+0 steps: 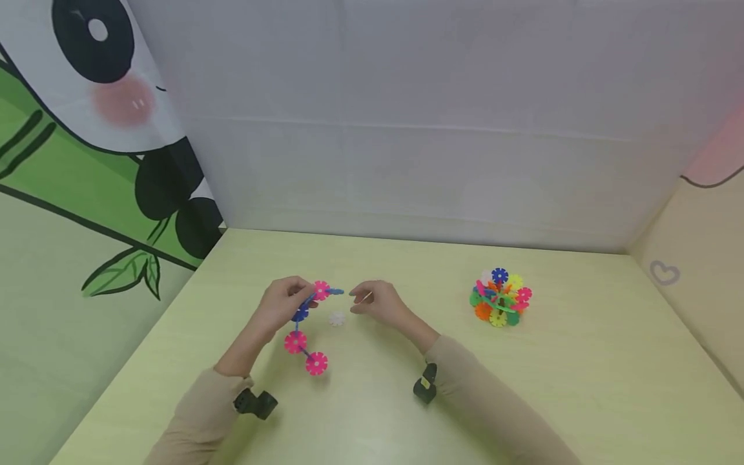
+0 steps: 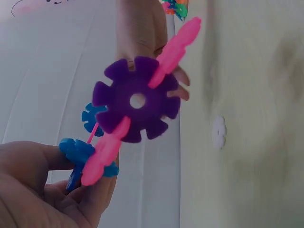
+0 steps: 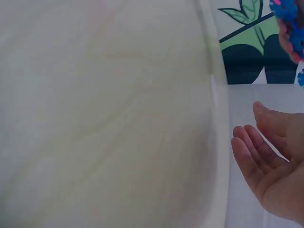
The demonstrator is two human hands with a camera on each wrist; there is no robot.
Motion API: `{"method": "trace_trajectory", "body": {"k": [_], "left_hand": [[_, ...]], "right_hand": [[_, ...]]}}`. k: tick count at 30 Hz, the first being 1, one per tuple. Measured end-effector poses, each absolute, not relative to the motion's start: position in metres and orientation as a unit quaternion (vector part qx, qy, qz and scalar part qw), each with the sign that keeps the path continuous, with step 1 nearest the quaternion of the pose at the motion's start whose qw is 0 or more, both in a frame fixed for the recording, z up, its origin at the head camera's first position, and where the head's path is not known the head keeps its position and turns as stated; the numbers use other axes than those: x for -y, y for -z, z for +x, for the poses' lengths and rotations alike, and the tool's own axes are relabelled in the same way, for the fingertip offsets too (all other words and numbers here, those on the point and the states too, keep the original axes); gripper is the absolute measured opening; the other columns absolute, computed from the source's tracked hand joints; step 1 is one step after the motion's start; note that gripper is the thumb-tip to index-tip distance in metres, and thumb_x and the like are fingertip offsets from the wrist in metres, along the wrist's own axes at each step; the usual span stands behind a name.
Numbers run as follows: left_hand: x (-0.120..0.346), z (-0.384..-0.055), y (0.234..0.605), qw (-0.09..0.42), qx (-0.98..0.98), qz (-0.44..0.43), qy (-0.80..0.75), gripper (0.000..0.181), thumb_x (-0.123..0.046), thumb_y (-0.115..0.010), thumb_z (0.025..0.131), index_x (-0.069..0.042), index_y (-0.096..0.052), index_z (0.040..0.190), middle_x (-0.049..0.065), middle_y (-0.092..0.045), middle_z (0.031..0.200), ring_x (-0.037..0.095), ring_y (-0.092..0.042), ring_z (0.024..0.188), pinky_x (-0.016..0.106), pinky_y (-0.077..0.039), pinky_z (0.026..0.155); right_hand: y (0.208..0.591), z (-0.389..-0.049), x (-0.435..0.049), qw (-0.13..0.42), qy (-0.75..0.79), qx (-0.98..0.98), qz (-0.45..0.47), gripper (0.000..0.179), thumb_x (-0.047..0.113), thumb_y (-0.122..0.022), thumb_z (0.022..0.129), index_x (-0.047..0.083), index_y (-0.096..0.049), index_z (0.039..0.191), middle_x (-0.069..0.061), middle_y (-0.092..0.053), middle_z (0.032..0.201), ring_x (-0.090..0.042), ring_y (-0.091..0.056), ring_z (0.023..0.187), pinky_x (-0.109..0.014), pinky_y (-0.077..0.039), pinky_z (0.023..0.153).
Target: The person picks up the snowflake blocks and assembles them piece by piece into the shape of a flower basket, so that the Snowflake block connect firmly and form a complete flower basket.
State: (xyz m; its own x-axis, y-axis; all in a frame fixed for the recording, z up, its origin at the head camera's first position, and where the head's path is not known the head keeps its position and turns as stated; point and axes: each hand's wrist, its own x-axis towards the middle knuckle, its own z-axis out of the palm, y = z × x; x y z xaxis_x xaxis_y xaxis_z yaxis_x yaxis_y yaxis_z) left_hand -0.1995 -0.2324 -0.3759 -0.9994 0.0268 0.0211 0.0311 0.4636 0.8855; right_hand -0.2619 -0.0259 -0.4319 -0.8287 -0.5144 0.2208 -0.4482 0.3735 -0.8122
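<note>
My left hand (image 1: 281,303) pinches a chain of notched plastic snowflake discs by a blue disc (image 2: 78,151), between thumb and fingers. Pink discs (image 1: 295,342) and blue-purple ones alternate along it, slotted into each other at angles, and the lower part hangs towards me. Close up in the left wrist view, a purple disc (image 2: 114,99) faces the camera. Just right of the chain's blue end disc (image 1: 335,291), my right hand (image 1: 380,303) hovers with thumb and fingers apart. Nothing lies between them in the right wrist view. A white disc (image 1: 337,318) lies below, between the hands.
To the right on the pale table (image 1: 558,374) sits a pile of mixed-colour snowflake discs (image 1: 500,298). A grey-white wall panel (image 1: 430,181) rises behind the table's far edge. Cartoon-printed cloth (image 1: 110,194) stands at the left.
</note>
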Motion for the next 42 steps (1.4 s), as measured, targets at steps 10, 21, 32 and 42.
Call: {"method": "trace_trajectory", "body": {"k": [10, 21, 32, 42], "left_hand": [[0.260, -0.186, 0.386, -0.057, 0.867, 0.038, 0.493, 0.025, -0.014, -0.051, 0.099, 0.009, -0.059, 0.102, 0.015, -0.068, 0.091, 0.031, -0.066, 0.093, 0.029, -0.046, 0.066], [0.248, -0.190, 0.390, -0.064, 0.850, 0.042, 0.520, 0.023, -0.013, -0.050, 0.099, 0.008, -0.060, 0.101, 0.012, -0.068, 0.089, 0.030, -0.067, 0.092, 0.028, -0.047, 0.068], [0.211, -0.194, 0.384, -0.049, 0.836, 0.000, 0.547, 0.020, -0.011, -0.051, 0.099, 0.007, -0.060, 0.097, 0.009, -0.067, 0.087, 0.034, -0.066, 0.092, 0.028, -0.045, 0.067], [0.199, -0.203, 0.389, -0.054, 0.821, 0.016, 0.568, 0.020, -0.012, -0.051, 0.099, 0.006, -0.060, 0.097, 0.011, -0.068, 0.085, 0.034, -0.066, 0.093, 0.031, -0.053, 0.072]], "right_hand": [[0.459, -0.279, 0.049, 0.107, 0.376, -0.874, -0.290, 0.032, 0.014, -0.079, 0.078, 0.003, -0.070, 0.106, 0.001, -0.060, 0.082, -0.013, -0.054, 0.077, -0.026, -0.046, 0.069], [0.439, -0.261, 0.037, 0.089, 0.433, -0.864, -0.242, 0.015, 0.000, -0.074, 0.080, 0.001, -0.064, 0.091, -0.002, -0.060, 0.079, -0.015, -0.057, 0.073, -0.025, -0.048, 0.063], [0.418, -0.222, 0.006, 0.058, 0.733, -0.673, -0.079, 0.021, -0.008, -0.062, 0.086, -0.012, -0.060, 0.107, -0.011, -0.058, 0.082, -0.023, -0.068, 0.072, -0.033, -0.056, 0.070], [0.414, -0.219, 0.000, 0.055, 0.750, -0.658, -0.037, 0.021, -0.007, -0.063, 0.087, -0.012, -0.059, 0.106, -0.012, -0.062, 0.084, -0.023, -0.067, 0.072, -0.030, -0.056, 0.068]]}}
